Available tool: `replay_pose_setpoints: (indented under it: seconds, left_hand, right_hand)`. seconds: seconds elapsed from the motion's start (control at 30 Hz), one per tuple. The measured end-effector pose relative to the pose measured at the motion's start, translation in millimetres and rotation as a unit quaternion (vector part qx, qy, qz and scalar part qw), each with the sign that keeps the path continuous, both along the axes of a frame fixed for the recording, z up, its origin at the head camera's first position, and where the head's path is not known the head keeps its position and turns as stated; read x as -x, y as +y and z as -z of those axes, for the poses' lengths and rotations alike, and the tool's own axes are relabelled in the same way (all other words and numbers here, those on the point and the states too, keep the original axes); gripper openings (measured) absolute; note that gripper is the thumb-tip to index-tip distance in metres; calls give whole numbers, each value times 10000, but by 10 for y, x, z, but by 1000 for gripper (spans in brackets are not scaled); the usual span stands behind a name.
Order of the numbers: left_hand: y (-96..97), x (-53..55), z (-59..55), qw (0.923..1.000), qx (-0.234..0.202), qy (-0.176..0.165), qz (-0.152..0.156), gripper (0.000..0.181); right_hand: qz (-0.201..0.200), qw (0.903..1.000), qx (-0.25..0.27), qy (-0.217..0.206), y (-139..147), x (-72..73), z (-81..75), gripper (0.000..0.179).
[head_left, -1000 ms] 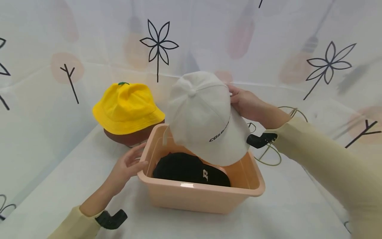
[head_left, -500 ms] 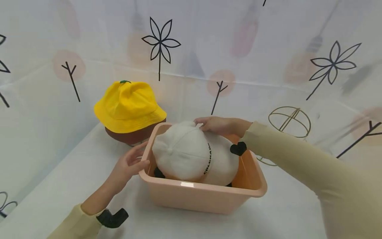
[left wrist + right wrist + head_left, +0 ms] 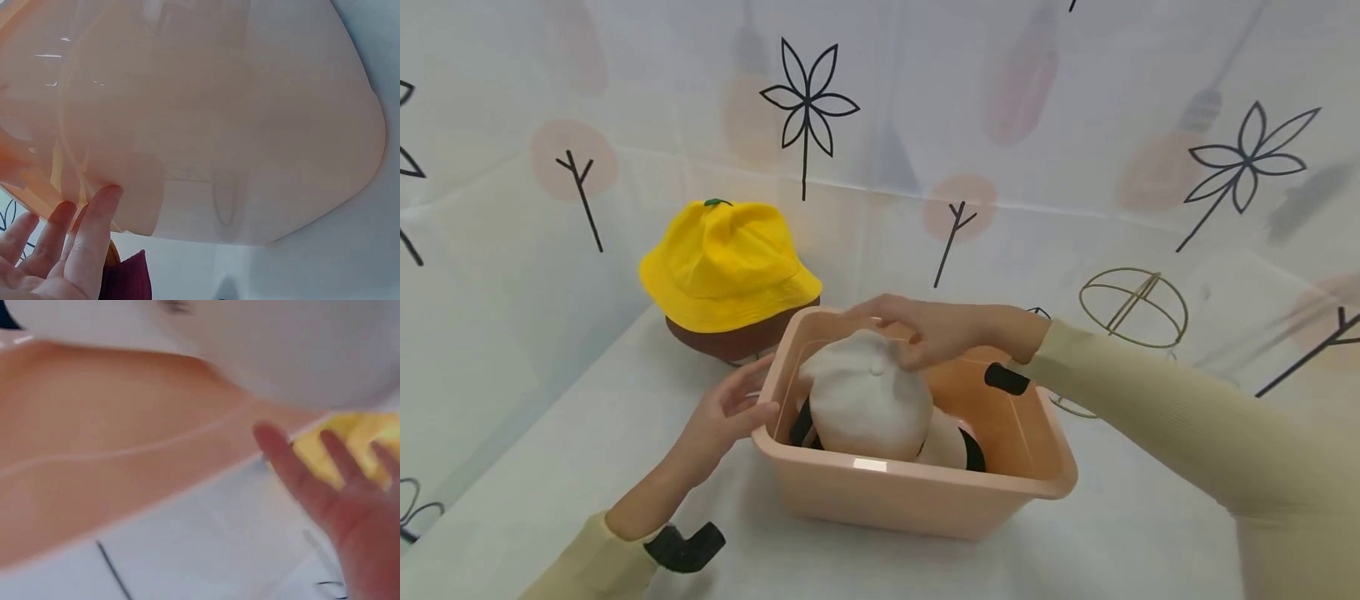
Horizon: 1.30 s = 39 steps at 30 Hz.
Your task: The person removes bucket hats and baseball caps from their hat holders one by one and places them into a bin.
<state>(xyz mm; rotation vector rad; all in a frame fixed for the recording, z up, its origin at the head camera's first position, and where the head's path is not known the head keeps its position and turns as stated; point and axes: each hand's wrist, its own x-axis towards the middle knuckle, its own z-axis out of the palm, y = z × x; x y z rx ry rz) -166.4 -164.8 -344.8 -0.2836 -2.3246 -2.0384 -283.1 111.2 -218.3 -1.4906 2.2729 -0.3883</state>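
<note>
A white baseball cap (image 3: pixel 871 400) sits crown up inside the peach plastic bin (image 3: pixel 880 492), on top of a black cap (image 3: pixel 973 450) that is mostly hidden. My right hand (image 3: pixel 936 329) is over the bin's back part, its thumb right at the cap's crown; the right wrist view shows its fingers (image 3: pixel 294 465) spread beside the blurred white cap (image 3: pixel 300 350). At the bin's left side, my left hand (image 3: pixel 718 421) rests against the rim. In the left wrist view its fairly straight fingers (image 3: pixel 87 244) touch the outer wall (image 3: pixel 250 125).
Behind the bin at left, a yellow bucket hat (image 3: pixel 730 271) covers a brown rounded form (image 3: pixel 722 342). A gold wire stand (image 3: pixel 1135 307) stands at back right, partly behind the right arm. A white patterned cloth (image 3: pixel 1037 100) backs the white tabletop (image 3: pixel 715 533).
My right hand lowered the white cap into the bin over the black cap, then let go. The cap has turned and sunk deeper. My left hand stayed at the rim.
</note>
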Motion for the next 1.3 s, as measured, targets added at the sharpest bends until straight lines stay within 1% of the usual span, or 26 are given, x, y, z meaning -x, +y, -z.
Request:
replay_pose_setpoints:
  seconds: [0.03, 0.07, 0.1, 0.13, 0.17, 0.23, 0.3, 0.37, 0.47, 0.53, 0.6, 0.63, 0.73, 0.9, 1.07, 1.17, 1.3]
  left_hand:
    - [-1, -3, 0, 10000, 1, -2, -8, 62]
    - [-3, -5, 1, 10000, 6, 3, -17, 62]
    - [-4, -7, 1, 10000, 13, 10, -25, 62]
    - [-5, -7, 1, 10000, 12, 19, -30, 62]
    - [-4, -7, 1, 10000, 9, 35, -38, 61]
    - [-2, -4, -1, 10000, -22, 67, -34, 61]
    - [5, 1, -1, 10000, -43, 83, -9, 60]
    - [10, 2, -1, 10000, -55, 70, 20, 60]
    - [14, -3, -4, 10000, -49, 23, 39, 61]
    - [13, -10, -9, 10000, -34, -2, 15, 62]
    - [13, -14, -19, 10000, -42, 18, -6, 61]
    - [14, -16, -23, 10000, -36, 33, -27, 62]
    - [16, -13, -33, 9999, -46, 83, -56, 62]
    - [24, 2, -20, 10000, -41, 42, -57, 62]
    - [16, 0, -7, 10000, 2, -35, -69, 63]
    - [10, -3, -18, 9999, 57, -46, -68, 64]
    - [17, -13, -12, 9999, 54, -20, -90, 63]
  right_hand:
    - [-420, 9989, -74, 175, -1, -46, -6, 80]
    - [-799, 9956, -236, 424, 0, -80, 13, 88]
    - [-1129, 9897, -414, 776, -1, -110, 49, 96]
    - [-1341, 9830, -598, 1098, -2, -138, 98, 104]
    - [-1402, 9775, -830, 1341, -1, -159, 160, 108]
    - [-1412, 9692, -1159, 1651, -5, -179, 300, 111]
    - [-1336, 9663, -1410, 1691, -23, -186, 438, 109]
    - [-1411, 9642, -1469, 1695, -70, -177, 567, 105]
    - [-1664, 9644, -1446, 1463, -185, -159, 724, 98]
    - [-1816, 9655, -1428, 1203, -272, -143, 807, 95]
    - [-1852, 9667, -1505, 923, -349, -122, 889, 93]
    - [-1868, 9654, -1589, 886, -381, -112, 933, 92]
    - [-1847, 9571, -2017, 961, -455, -101, 1066, 89]
    - [-1655, 9392, -2709, 1307, -528, -147, 1233, 92]
    - [-1501, 9297, -2841, 1799, -554, -205, 1350, 96]
    - [-1401, 9265, -2837, 2037, -557, -216, 1387, 97]
    - [-1379, 9290, -2772, 2026, -550, -206, 1406, 99]
